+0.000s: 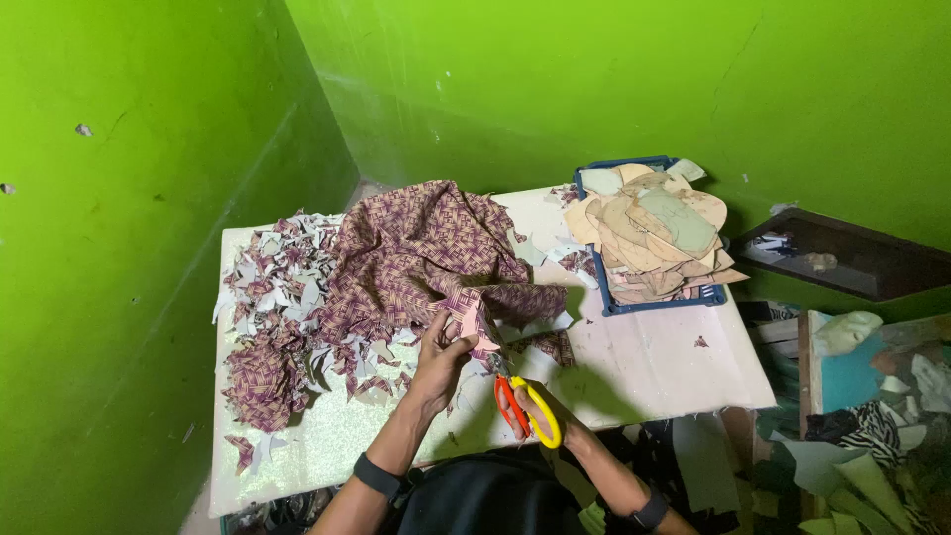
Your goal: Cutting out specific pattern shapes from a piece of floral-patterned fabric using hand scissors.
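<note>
At a pale bench (634, 372) wedged into a bright green corner, you are mid-cut, trimming a shape out of a patterned maroon cloth (426, 253) with yellow-and-red-handled scissors (523, 406).

Your left hand (443, 359) is closed in a pinch on the near edge of the cloth, fingers curled around a small pinkish piece (477, 332) that appears to be backed onto the fabric, lifting it just clear of the bench. Your right hand (535, 411) is wrapped through the scissor loops, fingers folded around the handles; the blades point up toward the pinched edge, and whether they stand open or closed cannot be told from here.

The cloth lies heaped beyond your left hand, spreading toward the back wall. To the left of the cloth, a drift of offcuts (287, 317) covers that end of the bench. To the right of the cloth sits a blue tray (649, 302) stacked with tan and pale green cut shapes (654, 233).

By the look of it, the cut calls for keeping the pinched edge taut and turning the cloth into the blades, with the left fingers kept out of their line.
</note>
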